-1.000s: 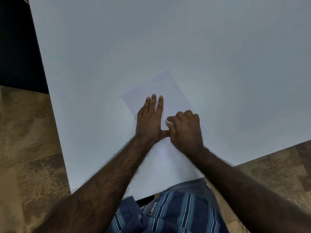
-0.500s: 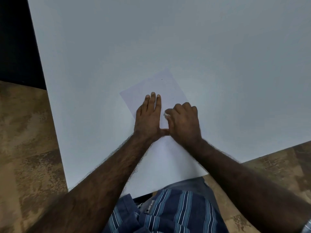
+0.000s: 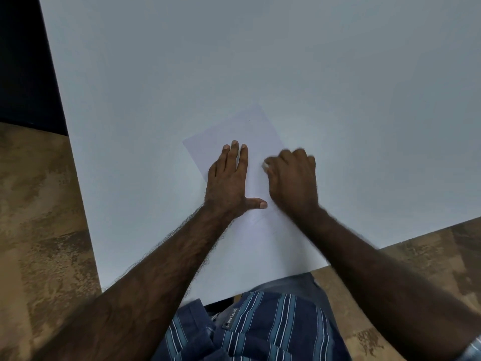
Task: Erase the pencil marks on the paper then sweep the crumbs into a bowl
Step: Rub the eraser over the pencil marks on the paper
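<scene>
The left hand (image 3: 229, 178) presses flat on the paper (image 3: 250, 134); beside it the right hand (image 3: 292, 178) pinches what seems an eraser (image 3: 265, 165). Hard rubbing could crease the sheet.

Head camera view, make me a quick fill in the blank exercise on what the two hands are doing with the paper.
1. The left hand lies ____ on the paper, fingers straight.
2. The right hand pinches a small white ____ in its curled fingers.
3. The paper lies on a white ____.
4. Of the two hands, the ____ one looks motion-blurred.

Missing words: flat; eraser; table; right.
</scene>
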A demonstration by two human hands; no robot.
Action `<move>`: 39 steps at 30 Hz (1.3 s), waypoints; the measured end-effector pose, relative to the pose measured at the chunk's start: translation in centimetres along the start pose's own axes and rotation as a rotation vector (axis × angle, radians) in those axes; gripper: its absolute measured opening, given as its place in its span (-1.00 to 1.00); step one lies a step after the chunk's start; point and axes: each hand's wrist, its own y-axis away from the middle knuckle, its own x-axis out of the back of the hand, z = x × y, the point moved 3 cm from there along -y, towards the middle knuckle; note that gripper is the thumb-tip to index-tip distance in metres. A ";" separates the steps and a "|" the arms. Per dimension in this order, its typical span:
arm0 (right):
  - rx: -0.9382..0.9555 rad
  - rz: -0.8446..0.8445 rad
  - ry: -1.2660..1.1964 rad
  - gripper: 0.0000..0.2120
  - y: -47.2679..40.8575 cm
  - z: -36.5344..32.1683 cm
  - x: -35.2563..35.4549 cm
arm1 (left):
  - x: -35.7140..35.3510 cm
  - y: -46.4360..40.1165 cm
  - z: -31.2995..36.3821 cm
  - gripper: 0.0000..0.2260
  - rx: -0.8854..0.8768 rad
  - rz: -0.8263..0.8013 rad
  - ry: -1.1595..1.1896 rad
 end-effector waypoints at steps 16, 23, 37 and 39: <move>-0.139 0.054 -0.024 -0.84 2.8 1.4 0.3 | 0.3 0.0 0.5 0.30 0.023 -0.035 -0.014; -0.145 0.071 -0.087 -0.89 5.1 1.6 -0.8 | 0.1 1.3 0.2 0.17 -0.053 -0.005 -0.004; -0.158 0.056 -0.127 -0.84 5.7 0.4 -0.5 | -2.4 6.3 -2.4 0.30 -0.062 -0.031 -0.036; -0.043 0.012 -0.146 -0.83 7.5 -1.6 -0.7 | -2.3 6.4 -2.4 0.31 -0.062 -0.024 -0.032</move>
